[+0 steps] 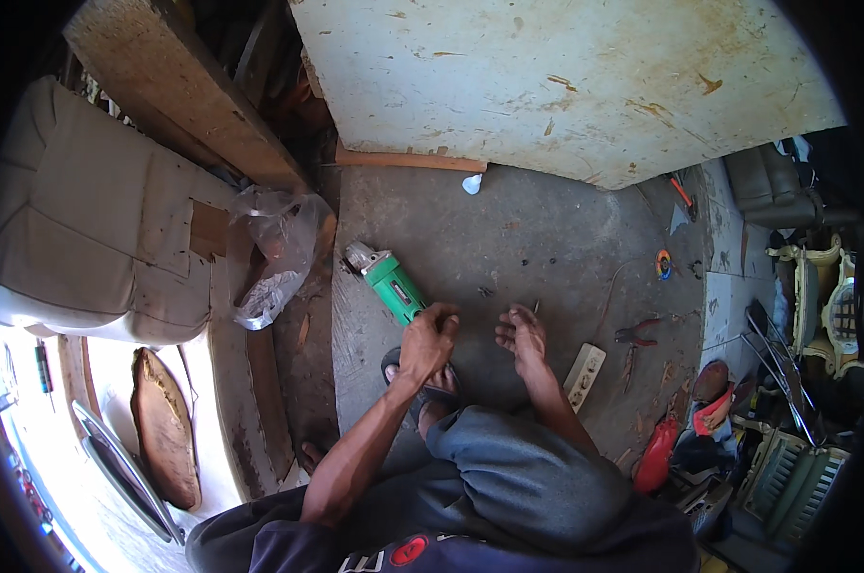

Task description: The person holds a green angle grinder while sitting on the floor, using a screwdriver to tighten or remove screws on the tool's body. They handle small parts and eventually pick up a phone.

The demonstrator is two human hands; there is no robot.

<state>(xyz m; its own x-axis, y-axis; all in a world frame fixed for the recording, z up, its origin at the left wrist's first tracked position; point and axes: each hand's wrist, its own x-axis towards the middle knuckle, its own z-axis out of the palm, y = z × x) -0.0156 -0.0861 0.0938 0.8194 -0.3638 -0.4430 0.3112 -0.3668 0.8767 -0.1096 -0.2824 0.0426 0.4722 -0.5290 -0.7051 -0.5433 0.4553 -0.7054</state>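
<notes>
A green angle grinder (394,286) with a grey metal head lies slantwise on the concrete floor. My left hand (429,342) is at its rear end, fingers curled and pressed together. Whatever they pinch is hidden, and whether they grip the grinder's end is unclear. To the right, my right hand (522,338) hovers above the floor with its fingers loosely bent and apart. A tiny thin piece shows beside its fingertips, too small to name. Several small dark bits (486,291) lie on the floor beyond the hands.
Right of my knee lies a white power strip (585,374), with red-handled pliers (638,331) and a round orange-and-blue item (663,265) farther out. A large pale board (565,86) stands across the back. At left are a clear plastic bag (277,253) and a padded seat (97,220).
</notes>
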